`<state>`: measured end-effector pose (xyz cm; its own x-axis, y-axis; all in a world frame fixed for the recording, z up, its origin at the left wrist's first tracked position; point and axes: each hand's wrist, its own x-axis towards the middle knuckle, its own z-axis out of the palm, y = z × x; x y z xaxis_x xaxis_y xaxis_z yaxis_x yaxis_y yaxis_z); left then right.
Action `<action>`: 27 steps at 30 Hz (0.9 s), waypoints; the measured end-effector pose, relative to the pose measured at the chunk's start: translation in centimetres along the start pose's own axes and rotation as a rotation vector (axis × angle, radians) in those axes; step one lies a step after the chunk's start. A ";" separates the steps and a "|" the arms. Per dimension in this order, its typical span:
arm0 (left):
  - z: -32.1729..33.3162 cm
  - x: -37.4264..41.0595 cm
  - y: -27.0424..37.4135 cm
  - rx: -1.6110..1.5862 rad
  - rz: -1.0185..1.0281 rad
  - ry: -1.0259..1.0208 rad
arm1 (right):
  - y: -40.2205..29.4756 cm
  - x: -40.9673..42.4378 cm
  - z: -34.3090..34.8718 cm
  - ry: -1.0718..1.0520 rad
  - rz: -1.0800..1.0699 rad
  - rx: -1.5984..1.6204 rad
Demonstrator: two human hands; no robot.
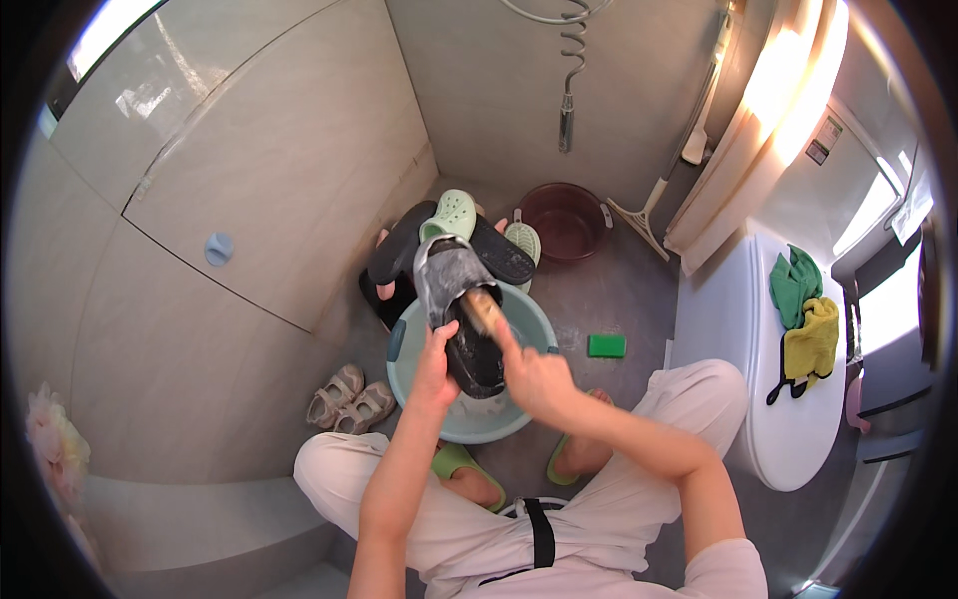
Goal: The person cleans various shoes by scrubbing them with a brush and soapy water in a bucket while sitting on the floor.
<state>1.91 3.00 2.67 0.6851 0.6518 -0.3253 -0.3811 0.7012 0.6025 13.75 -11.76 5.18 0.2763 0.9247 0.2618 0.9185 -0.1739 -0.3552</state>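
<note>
A black slide sandal (458, 278) with a grey strap is tilted over a light-blue plastic basin (535, 322). My left hand (436, 365) grips the sandal by its side, thumb on top. In my right hand (535, 374) is a wooden-backed scrubbing brush (483, 308), blurred, with its head against the footbed just behind the strap. White suds streak the sandal, and cloudy water shows in the basin below it. The brush's bristles are mostly hidden.
Behind the basin lies a pile of footwear with a pale green clog (451, 213) on top. A maroon basin (565, 221) stands beyond. Beige sandals (352, 400) lie left, a green sponge (607, 346) right. Cloths (810, 337) rest on a white toilet lid (793, 449). A squeegee (644, 217) leans nearby.
</note>
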 end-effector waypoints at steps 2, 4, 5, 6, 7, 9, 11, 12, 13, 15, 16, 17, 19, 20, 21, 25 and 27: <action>1.8 -0.5 -0.1 0.023 0.022 -0.052 | 0.5 0.6 -0.4 -0.059 0.048 0.046; 0.6 0.0 0.0 -0.064 -0.017 -0.045 | -1.1 -0.7 -0.2 -0.102 0.002 0.108; 0.6 -0.1 0.4 -0.105 -0.033 -0.049 | -2.3 -1.9 -1.0 -0.145 -0.035 0.152; 0.2 -0.2 1.0 -0.119 -0.039 -0.046 | -3.1 -2.8 -1.6 -0.193 -0.066 0.216; 0.0 0.0 1.5 -0.132 -0.025 -0.080 | -2.8 -2.7 -1.4 -0.185 -0.071 0.215; 0.1 0.1 1.1 -0.113 -0.006 0.014 | -1.7 -2.0 -0.6 -0.168 -0.070 0.214; 1.4 -0.3 0.2 -0.035 0.021 0.000 | -0.3 0.0 -0.1 -0.054 -0.014 0.180; 1.4 -0.2 -0.1 -0.045 0.022 -0.004 | -0.5 0.0 0.1 -0.037 -0.005 0.168; 1.2 0.0 -0.3 -0.055 0.022 -0.009 | -0.9 -0.2 0.4 -0.020 0.004 0.156; 0.2 0.3 0.4 -0.169 -0.030 -0.037 | -2.7 -2.6 0.2 -0.065 -0.057 0.165; 0.5 0.1 1.0 -0.188 -0.033 -0.068 | -3.4 -3.6 -0.5 -0.106 -0.088 0.204; 0.5 0.2 1.1 -0.173 -0.033 -0.093 | -2.8 -3.3 0.0 -0.088 -0.082 0.198; -0.7 1.1 0.3 -0.087 -0.037 -0.004 | -1.6 -2.2 0.8 -0.059 -0.062 0.196; -1.4 1.1 -0.3 -0.039 0.027 0.003 | -1.0 -1.2 0.6 -0.041 -0.029 0.197; -1.2 1.5 -0.9 -0.048 0.112 0.072 | 0.3 -0.6 1.3 0.019 -0.036 0.231; 0.0 1.5 1.3 -0.025 0.150 0.142 | 7.4 -1.1 6.5 0.490 0.101 0.251; -1.9 1.6 2.3 -0.077 0.144 0.143 | 10.9 -1.9 9.6 0.364 0.569 0.123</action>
<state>0.97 6.17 2.16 0.5269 0.7776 -0.3431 -0.5188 0.6140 0.5948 20.55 -12.20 -7.84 0.8039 0.5240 0.2815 0.5690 -0.5395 -0.6207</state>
